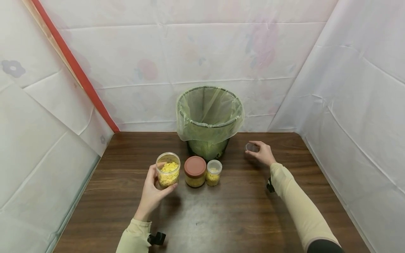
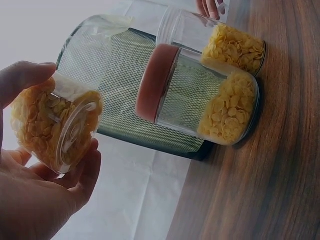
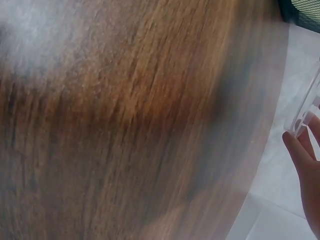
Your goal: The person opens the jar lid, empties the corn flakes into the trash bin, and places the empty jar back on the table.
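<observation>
My left hand (image 1: 154, 191) grips a clear jar (image 1: 168, 170) without a lid, partly filled with yellow flakes, held above the table. In the left wrist view the thumb and fingers curl round this jar (image 2: 60, 125). Off to the right, my right hand (image 1: 263, 153) pinches a clear round lid (image 1: 251, 147) by its edge; the right wrist view catches the lid (image 3: 304, 105) only at its side. Between the hands stand a jar with a reddish-brown lid (image 1: 195, 166) and a smaller jar with a translucent lid (image 1: 214, 166), both holding yellow flakes.
Behind the jars stands a dark mesh bin (image 1: 207, 149) lined with a pale green bag (image 1: 186, 130). The brown wood-grain table (image 1: 221, 221) meets white patterned sheets at the back and sides. A red strip (image 1: 76, 70) runs along the left corner.
</observation>
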{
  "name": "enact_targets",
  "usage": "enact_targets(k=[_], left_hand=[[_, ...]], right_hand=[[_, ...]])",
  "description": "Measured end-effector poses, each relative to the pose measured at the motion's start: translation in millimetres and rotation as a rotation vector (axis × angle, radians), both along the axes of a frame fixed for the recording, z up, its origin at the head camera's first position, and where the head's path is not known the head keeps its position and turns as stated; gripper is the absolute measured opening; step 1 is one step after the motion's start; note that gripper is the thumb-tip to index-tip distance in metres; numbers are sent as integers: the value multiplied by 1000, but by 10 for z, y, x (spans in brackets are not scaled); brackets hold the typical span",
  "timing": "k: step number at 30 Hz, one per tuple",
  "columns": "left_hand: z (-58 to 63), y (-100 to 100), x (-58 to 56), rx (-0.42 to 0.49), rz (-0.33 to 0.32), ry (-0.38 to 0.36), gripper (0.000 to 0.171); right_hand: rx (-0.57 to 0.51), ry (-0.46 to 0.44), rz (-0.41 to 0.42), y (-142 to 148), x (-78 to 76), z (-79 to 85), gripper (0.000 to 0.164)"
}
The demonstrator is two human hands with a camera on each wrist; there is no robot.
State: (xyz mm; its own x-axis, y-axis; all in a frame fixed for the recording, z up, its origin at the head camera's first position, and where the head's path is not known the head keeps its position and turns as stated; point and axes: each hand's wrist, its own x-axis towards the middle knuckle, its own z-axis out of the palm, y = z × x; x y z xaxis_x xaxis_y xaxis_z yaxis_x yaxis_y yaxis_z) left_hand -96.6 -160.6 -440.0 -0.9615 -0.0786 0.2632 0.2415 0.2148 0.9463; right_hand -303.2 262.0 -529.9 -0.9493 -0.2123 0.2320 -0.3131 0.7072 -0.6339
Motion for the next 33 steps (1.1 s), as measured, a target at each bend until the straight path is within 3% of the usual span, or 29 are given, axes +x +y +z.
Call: enact_targets(k=[14, 23, 33], left_hand=[[-4, -13, 6, 19, 2, 10, 72], [0, -20, 16, 24, 4, 11, 73], [5, -27, 21, 25, 10, 7, 73]], right_hand=[[93, 1, -20, -21, -78, -121, 58], [86, -4, -42, 18, -90, -248, 58], [93, 16, -61, 10, -113, -244, 56]])
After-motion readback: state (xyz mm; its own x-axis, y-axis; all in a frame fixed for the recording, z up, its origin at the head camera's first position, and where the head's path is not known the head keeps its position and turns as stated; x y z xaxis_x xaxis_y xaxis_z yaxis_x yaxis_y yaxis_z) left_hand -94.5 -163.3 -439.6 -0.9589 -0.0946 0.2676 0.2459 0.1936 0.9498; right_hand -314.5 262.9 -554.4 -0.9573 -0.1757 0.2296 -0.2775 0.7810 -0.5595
